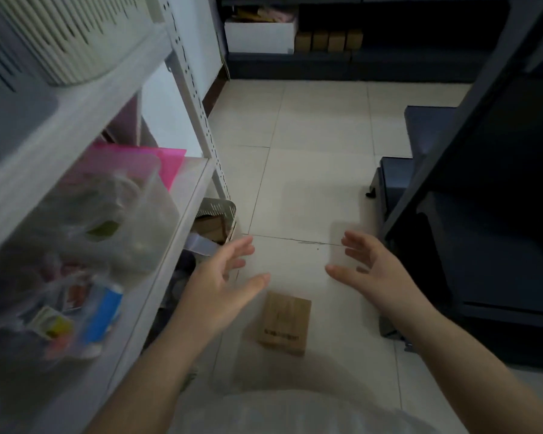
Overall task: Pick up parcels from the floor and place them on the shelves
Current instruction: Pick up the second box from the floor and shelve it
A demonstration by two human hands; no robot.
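Observation:
A small brown cardboard parcel (284, 324) lies flat on the pale tiled floor, between my two forearms. My left hand (221, 281) hovers above and just left of it, fingers spread and empty. My right hand (369, 266) hovers to the upper right of the parcel, also spread and empty. Neither hand touches the parcel. A white metal shelf unit (157, 227) runs along my left. A dark shelf unit (470, 126) stands on my right.
The white shelves hold plastic bags of goods (107, 220), a pink sheet (166, 164) and a ribbed white basket (69, 36). A perforated bin (220, 214) sits under the shelf. Far ahead, a white box (259, 36) and small brown boxes (328, 40) sit on a dark low shelf.

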